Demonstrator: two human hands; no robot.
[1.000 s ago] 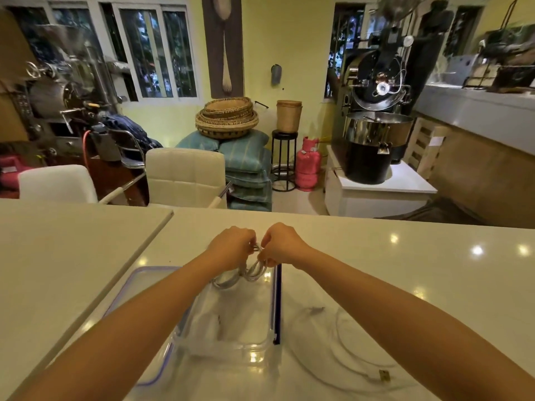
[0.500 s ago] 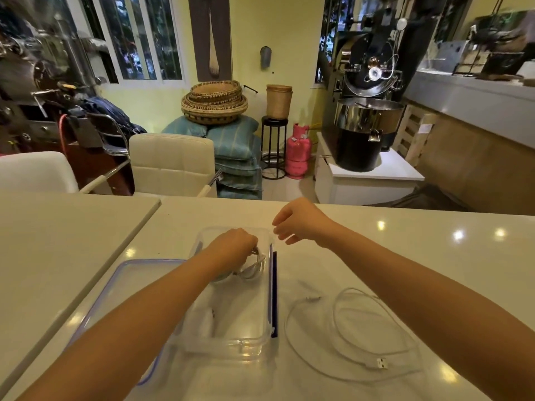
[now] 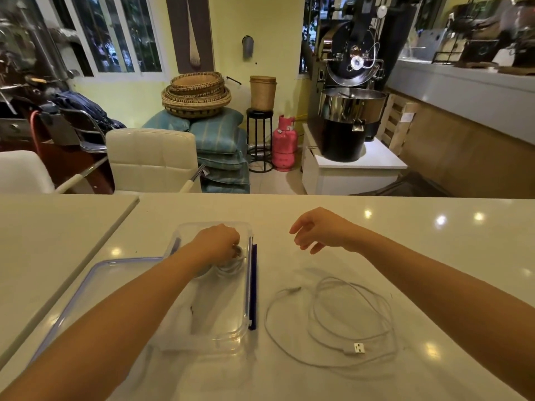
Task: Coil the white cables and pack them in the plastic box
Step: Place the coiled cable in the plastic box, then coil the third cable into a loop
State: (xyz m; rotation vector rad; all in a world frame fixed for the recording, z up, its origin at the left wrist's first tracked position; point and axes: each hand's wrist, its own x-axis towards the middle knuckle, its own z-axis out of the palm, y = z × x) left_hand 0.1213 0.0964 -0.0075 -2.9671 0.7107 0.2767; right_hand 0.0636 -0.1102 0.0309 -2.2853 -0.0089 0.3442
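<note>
We have our left hand [image 3: 215, 244] down inside the clear plastic box [image 3: 202, 340], fingers curled around a small coiled white cable [image 3: 230, 266] that sits against the box floor near the far right wall. Our right hand [image 3: 317, 230] hangs above the white countertop [image 3: 405, 227] to the right of the box, fingers spread loosely and holding nothing.

The second white cable [image 3: 327, 319] lies loose on the countertop just right of the box, in a few wide untidy loops, with its USB plug [image 3: 357, 348] at the near side and a slimmer connector [image 3: 293, 290] at the far left end of the run. The box's blue-rimmed lid [image 3: 95, 273] lies flat to the left, partly under our left forearm.

We judge this cable to be very light, thin and limp: it will not hold a shape by itself, and a finished coil will likely spring open if we let go too soon (the one under our left hand probably needs pressing down for the same reason). The jacket looks smooth, so it may slide on the glossy top when we tug it. The sensible place to take hold seems to be one end, just behind a plug, pinching the cord between thumb and finger and winding the slack around the other hand; the plugs are the only stiff parts, and we would avoid bending the cord sharply where it meets them.
</note>
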